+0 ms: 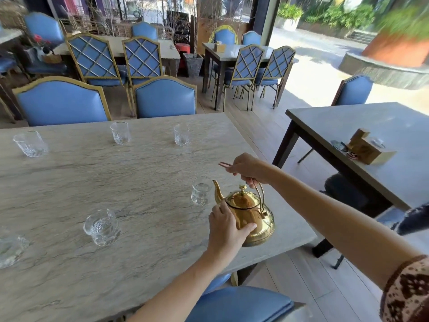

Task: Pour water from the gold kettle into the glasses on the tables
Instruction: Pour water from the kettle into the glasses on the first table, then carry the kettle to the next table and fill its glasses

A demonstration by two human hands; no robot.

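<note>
Right grip (249, 171) clenched on arched handle (260, 192), left grip (226, 225) cupping round gold metal kettle (251, 217): danger of fast tilt spilling past small clear glass tumbler (201, 194) just left of spout (217, 191).

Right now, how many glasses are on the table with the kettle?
6. Far side: left glass, middle glass, right glass. Near side: glass beside the kettle spout, centre glass, and edge glass cut off at left. Others may be out of frame.
</note>
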